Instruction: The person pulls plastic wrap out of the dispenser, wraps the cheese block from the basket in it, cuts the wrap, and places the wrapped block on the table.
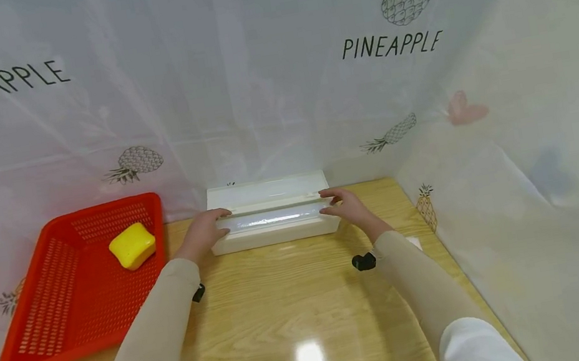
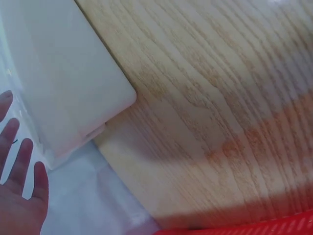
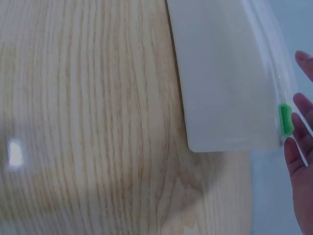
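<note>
A long white cling film dispenser box (image 1: 275, 236) rests on the table with its lid (image 1: 266, 190) raised at the back. Inside lies a shiny, clear roll of film (image 1: 275, 216). At the box's left end is my left hand (image 1: 202, 236), its fingers spread in the left wrist view. My right hand (image 1: 352, 208) is at the right end, thumb and fingers apart. A small green slider (image 3: 285, 120) shows in the right wrist view, close beside the right fingertips. Whether the fingertips touch the box is hard to tell.
To the left stands a red perforated basket (image 1: 90, 357) holding a yellow sponge-like block (image 1: 132, 246). Pineapple-printed sheeting (image 1: 252, 85) hangs behind the wooden table (image 1: 265, 310) and along its right side. Part of a small white item (image 1: 415, 242) shows behind the right forearm.
</note>
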A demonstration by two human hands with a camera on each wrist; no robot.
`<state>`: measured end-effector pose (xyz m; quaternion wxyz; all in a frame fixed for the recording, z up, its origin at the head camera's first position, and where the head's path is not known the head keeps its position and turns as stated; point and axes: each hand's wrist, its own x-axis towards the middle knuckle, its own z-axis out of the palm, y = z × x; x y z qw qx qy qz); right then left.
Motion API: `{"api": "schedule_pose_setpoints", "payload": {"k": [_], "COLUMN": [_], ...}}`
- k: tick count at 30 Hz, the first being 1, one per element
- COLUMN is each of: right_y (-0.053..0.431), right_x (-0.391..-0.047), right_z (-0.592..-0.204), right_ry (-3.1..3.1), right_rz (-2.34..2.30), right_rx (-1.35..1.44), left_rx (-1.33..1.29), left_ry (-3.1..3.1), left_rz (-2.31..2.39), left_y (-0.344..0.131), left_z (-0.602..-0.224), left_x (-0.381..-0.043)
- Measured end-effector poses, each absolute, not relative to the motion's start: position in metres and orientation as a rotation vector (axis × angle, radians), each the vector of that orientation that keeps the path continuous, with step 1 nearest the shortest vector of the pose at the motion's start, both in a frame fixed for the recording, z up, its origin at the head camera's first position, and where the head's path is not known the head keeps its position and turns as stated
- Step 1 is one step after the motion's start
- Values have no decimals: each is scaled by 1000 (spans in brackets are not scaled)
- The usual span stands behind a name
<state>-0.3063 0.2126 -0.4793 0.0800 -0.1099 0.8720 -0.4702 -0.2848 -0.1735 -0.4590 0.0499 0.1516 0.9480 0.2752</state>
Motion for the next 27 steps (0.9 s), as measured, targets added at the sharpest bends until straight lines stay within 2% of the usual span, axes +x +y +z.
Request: {"api": "schedule_pose_setpoints", "payload": {"k": [11, 27], "right_y": [207, 204], "right_x": [-325, -338], "right_z": [-483, -490], "right_ry": [2626, 2660], "right_rz": [-1205, -1144], "right_rx": [-360, -413], "left_rx": [459, 453], "left_ry": [2870, 2876], "left_rz": [823, 860], "left_y": [-176, -179], "left_z": [-471, -479], "left_x": [-297, -311]}}
